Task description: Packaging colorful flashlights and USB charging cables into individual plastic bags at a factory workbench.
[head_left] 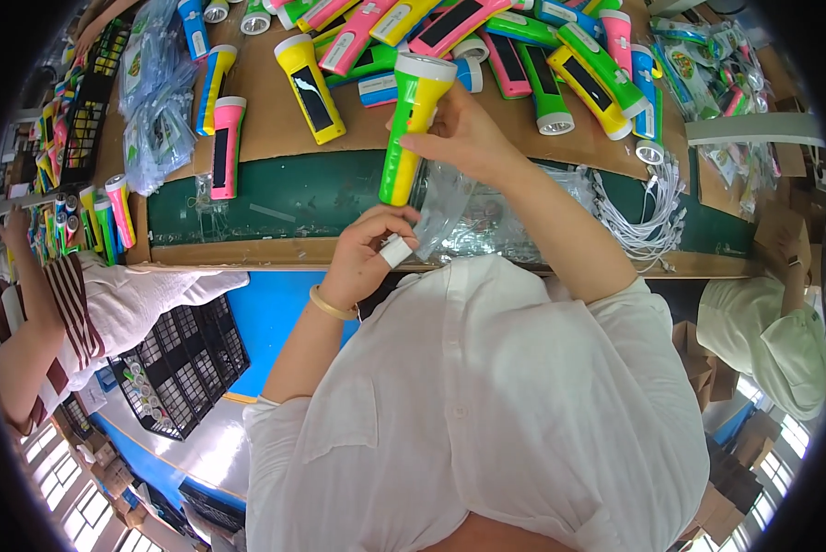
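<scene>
My right hand (pixel 468 133) is closed around a flashlight (pixel 411 124) with a green and yellow body and a white head, held upright above the table's near edge. Just below its lower end, my left hand (pixel 362 253) is closed with fingers curled. A small white piece (pixel 395 251) shows at its thumb; whether it is gripped or wrapped round the thumb I cannot tell. Beside the left fingertips hangs a clear plastic bag (pixel 445 207), partly behind the flashlight. Across the table lies a pile of pink, yellow, green and blue flashlights (pixel 459 32), several with dark panels.
White cables (pixel 657 216) lie bundled at the right table edge. Clear bags (pixel 160 129) are stacked at left, and filled bags (pixel 707 69) at far right. Black crates (pixel 183 359) stand at lower left. A person (pixel 91 313) is at left, another (pixel 772 331) at right.
</scene>
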The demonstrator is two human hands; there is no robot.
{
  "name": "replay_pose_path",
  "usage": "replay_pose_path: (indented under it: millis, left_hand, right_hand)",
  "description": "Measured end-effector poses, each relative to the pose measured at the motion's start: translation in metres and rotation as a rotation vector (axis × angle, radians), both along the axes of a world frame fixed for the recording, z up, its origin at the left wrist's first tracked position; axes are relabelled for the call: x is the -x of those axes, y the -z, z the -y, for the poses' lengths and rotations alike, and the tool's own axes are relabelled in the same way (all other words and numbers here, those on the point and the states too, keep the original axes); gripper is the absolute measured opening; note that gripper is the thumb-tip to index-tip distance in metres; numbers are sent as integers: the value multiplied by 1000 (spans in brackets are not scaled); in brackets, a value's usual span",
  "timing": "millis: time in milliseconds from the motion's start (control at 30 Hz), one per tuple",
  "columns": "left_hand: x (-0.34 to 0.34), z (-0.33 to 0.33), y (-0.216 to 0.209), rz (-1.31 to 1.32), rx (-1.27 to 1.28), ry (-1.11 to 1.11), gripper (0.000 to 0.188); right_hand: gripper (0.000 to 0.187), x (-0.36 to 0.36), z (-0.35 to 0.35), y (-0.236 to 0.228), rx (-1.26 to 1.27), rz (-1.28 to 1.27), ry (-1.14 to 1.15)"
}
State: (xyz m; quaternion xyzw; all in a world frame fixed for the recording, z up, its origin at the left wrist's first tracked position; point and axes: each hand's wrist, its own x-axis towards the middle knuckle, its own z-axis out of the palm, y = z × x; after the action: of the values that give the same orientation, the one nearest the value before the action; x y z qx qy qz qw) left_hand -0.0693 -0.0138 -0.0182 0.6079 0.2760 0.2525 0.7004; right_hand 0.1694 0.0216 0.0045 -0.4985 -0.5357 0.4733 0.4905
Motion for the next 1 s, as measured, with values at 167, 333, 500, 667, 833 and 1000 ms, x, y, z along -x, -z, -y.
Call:
replay_pose_path:
  millis: [167,333,500,667,833,1000]
  left_hand:
    - [-26,-6,-15,82,-208,19,19]
    - [-37,-2,-12,197,61,169,19]
    - [-43,4,-10,436,106,150,19]
    - [-47,12,-26,354,66,121,18]
    - [-52,17,-37,300,29,80,26]
    - [-44,19,-32,331,150,143,16]
  right_hand:
    - [60,-21,39,-39,59,-116,-75]
    - [67,-21,55,-68,34,-194,4]
    - [70,-17,69,-75,28,-273,64]
    - [55,-23,77,-75,54,-436,23]
    - [49,-27,80,-73,7,-457,2]
    - [59,-33,83,-76,28,-534,-16]
